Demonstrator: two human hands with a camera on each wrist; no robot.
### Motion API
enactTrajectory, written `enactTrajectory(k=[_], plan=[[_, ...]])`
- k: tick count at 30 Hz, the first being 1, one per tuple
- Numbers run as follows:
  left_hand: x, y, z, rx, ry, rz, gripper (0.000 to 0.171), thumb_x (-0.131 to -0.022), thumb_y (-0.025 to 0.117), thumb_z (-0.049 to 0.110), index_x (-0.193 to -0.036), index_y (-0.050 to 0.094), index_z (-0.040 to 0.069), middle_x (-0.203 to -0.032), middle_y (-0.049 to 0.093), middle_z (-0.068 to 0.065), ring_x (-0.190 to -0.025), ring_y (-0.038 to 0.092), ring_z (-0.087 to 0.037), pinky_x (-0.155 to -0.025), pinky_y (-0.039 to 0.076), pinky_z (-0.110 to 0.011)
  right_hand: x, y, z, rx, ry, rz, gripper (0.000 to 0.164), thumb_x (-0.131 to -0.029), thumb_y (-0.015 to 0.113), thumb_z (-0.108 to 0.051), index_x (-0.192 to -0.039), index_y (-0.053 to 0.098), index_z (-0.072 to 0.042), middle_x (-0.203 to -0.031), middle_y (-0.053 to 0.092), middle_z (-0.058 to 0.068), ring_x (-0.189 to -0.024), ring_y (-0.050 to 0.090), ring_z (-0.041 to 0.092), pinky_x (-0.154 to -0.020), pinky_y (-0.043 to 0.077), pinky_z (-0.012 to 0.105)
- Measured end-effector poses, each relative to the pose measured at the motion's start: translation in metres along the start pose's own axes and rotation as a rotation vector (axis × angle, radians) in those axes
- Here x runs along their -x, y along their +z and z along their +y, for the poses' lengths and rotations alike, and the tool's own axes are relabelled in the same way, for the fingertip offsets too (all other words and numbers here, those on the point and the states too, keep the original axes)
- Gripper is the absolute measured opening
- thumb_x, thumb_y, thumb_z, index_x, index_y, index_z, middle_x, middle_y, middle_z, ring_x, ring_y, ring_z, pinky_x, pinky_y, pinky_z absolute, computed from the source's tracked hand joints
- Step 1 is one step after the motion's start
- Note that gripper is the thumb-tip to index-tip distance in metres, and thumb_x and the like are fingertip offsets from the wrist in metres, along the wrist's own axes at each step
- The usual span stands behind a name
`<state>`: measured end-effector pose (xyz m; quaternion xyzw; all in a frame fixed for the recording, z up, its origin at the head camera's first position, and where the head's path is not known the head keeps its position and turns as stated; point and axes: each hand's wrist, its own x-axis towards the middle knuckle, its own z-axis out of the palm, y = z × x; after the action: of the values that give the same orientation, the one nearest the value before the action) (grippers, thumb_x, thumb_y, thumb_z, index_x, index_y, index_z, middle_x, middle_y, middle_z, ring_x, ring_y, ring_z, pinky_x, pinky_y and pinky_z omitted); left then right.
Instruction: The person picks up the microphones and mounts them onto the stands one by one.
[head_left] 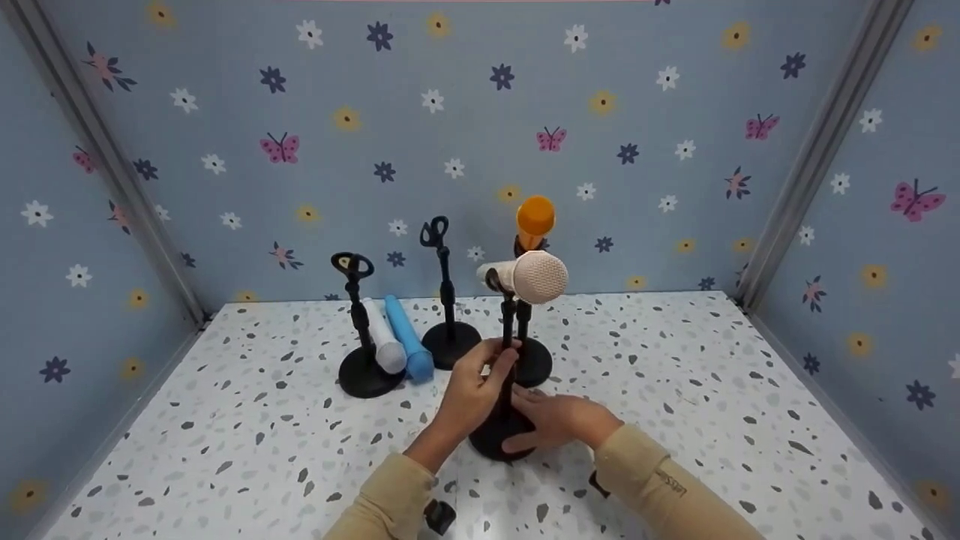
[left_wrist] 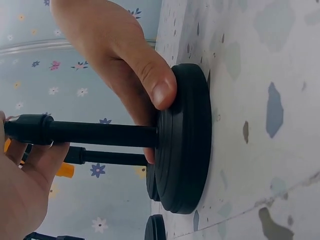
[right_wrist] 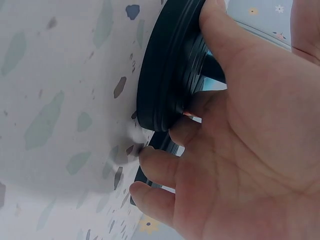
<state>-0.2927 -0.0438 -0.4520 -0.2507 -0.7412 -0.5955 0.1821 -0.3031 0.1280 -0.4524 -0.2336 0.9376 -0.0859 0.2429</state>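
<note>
A black microphone stand (head_left: 508, 319) with a round base (left_wrist: 185, 140) holds a white microphone (head_left: 538, 277) with a pale mesh head in its top clip. My left hand (head_left: 474, 390) grips the upright pole below the clip, thumb and fingertips about it. Lower down, my right hand (head_left: 562, 420) holds the base, its thumb on the near side and its fingers around the far side. In the right wrist view, the fingers (right_wrist: 160, 167) curl by the base's edge. Just behind stands another stand (head_left: 534, 364) with an orange microphone (head_left: 535, 217).
At the left stand two stands with bare clips, one nearer (head_left: 367, 375) and one farther back (head_left: 450, 345). Between them a white microphone (head_left: 386, 349) and a blue microphone (head_left: 409, 337) lie on the speckled table (head_left: 645, 352). Flower-patterned panels (head_left: 480, 112) enclose the table's back and sides.
</note>
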Motion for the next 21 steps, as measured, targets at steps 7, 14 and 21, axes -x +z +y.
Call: enactTrajectory(k=[7, 14, 21], plan=[[0.006, -0.006, 0.027, 0.032, -0.009, -0.022, 0.017, -0.104, 0.058, 0.009, -0.116, 0.070, 0.005, -0.102, 0.068, -0.007, -0.093, 0.063, -0.031, -0.077, 0.053, -0.032, 0.000, 0.002, -0.001, 0.004, 0.014, 0.000, 0.095, -0.091, 0.057, -0.071, -0.164, 0.014, -0.027, -0.169, 0.012, -0.006, -0.150, 0.027, 0.027, -0.115, 0.033, 0.052], [0.005, -0.008, 0.024, 0.025, -0.020, -0.025, 0.019, -0.102, 0.061, 0.009, -0.118, 0.071, 0.005, -0.102, 0.069, -0.013, -0.090, 0.063, -0.016, -0.075, 0.053, -0.029, 0.000, 0.002, -0.002, 0.003, 0.011, 0.001, 0.096, -0.091, 0.057, -0.071, -0.164, 0.014, -0.027, -0.169, 0.011, -0.007, -0.151, 0.024, 0.026, -0.115, 0.032, 0.051], [0.003, -0.008, 0.001, 0.054, -0.024, -0.036, 0.021, -0.102, 0.064, 0.015, -0.121, 0.071, 0.010, -0.107, 0.070, 0.000, -0.092, 0.066, -0.022, -0.076, 0.058, -0.031, -0.001, 0.001, -0.003, 0.021, 0.007, 0.007, 0.096, -0.090, 0.057, -0.071, -0.164, 0.014, -0.028, -0.169, 0.012, -0.006, -0.149, 0.028, 0.027, -0.115, 0.034, 0.050]])
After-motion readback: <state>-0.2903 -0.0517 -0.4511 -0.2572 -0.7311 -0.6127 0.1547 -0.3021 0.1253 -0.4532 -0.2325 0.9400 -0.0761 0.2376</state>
